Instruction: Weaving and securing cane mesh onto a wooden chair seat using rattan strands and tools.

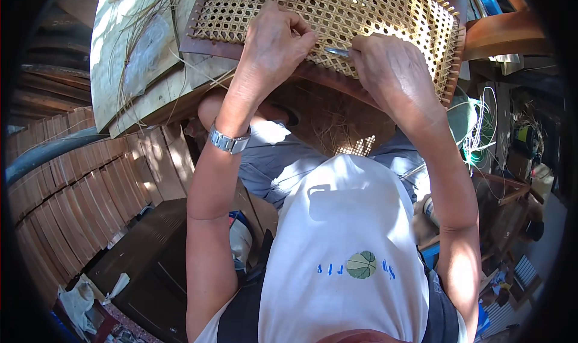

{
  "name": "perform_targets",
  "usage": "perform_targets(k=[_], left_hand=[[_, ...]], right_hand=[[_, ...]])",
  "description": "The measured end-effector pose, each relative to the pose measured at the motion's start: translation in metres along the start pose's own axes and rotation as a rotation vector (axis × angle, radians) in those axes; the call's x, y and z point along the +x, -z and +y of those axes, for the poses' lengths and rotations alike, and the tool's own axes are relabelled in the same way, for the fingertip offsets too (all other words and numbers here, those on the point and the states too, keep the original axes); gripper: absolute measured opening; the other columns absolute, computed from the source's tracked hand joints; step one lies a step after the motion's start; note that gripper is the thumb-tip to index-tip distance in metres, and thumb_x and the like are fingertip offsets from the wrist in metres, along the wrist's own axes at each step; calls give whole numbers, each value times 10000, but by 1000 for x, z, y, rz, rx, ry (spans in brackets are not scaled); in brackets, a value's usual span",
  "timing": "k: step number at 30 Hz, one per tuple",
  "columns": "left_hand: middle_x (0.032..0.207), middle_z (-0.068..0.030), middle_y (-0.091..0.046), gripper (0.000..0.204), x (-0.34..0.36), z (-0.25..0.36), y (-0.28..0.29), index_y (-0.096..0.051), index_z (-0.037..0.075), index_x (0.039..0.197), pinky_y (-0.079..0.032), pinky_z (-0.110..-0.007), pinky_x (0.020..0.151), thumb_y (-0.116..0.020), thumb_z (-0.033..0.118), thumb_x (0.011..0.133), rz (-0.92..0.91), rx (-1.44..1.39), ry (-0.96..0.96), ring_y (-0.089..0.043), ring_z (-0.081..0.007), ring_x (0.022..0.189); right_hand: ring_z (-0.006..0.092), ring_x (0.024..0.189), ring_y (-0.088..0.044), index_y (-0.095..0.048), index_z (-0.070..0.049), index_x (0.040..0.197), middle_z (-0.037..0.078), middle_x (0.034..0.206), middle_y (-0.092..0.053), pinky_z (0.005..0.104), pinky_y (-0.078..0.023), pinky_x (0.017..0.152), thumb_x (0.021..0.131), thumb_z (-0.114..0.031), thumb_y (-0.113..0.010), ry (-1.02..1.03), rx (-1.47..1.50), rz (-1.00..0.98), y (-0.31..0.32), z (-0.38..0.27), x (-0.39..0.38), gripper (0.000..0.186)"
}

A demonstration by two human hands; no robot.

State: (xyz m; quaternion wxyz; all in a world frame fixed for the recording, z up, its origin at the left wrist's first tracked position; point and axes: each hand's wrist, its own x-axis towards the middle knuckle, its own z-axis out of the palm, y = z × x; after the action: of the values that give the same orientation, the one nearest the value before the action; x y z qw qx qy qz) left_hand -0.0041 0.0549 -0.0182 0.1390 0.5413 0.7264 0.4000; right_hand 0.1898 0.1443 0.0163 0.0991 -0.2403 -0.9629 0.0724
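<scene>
A woven cane panel [337, 13] with an open lattice of holes lies in a reddish-brown wooden frame [328, 77]. At its near edge my left hand [274, 45] is closed in a pinch, thumb against forefinger. Whatever lies between those fingertips is too small to make out. To the right, my right hand [394, 66] is closed round a slim metal tool [337, 52]. The tool's silvery tip points left over the weave, toward my left hand; its handle is hidden in my fist.
Left of the panel is a pale wooden board [141, 72] with loose cane strands and a clear plastic bag [147, 48]. A curved wooden piece [506, 33] juts out at right, above tangled pale strands [481, 123]. Stacked wooden slats [72, 186] stand lower left, near a dark box [150, 265].
</scene>
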Motion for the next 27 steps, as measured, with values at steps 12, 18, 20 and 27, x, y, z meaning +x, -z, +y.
perform_targets(k=[12, 18, 20, 27], left_hand=[[831, -242, -613, 199, 0, 2, 11, -695, -48, 766, -508, -429, 811, -701, 148, 728, -19, -23, 5, -619, -373, 849], [774, -284, -630, 214, 10, 4, 12, -679, -89, 756, -537, -426, 745, -672, 124, 738, -140, -24, -1, -652, -371, 723], [772, -267, -625, 189, 14, 13, 13, -668, -77, 723, -525, -433, 754, -686, 110, 744, -235, -2, 104, -635, -382, 742], [785, -194, -585, 108, 4, -5, -14, -617, -34, 672, -488, -445, 776, -711, 8, 703, -61, 74, -245, -572, -378, 896]], right_hand=[[385, 759, -652, -599, -8, 876, 204, 738, -640, 495, -494, 721, 909, -217, -641, -43, 31, -44, -2, -5, 18, 216], [413, 786, -650, -623, -3, 901, 213, 772, -652, 491, -490, 749, 939, -255, -615, -126, 50, -98, -23, -9, 24, 255], [415, 784, -645, -621, 0, 901, 216, 767, -645, 491, -487, 745, 938, -258, -616, -177, 150, -145, -15, -5, 27, 261], [399, 791, -637, -631, 4, 852, 214, 749, -623, 496, -478, 728, 891, -323, -669, -260, 187, -173, -15, 4, 36, 332]])
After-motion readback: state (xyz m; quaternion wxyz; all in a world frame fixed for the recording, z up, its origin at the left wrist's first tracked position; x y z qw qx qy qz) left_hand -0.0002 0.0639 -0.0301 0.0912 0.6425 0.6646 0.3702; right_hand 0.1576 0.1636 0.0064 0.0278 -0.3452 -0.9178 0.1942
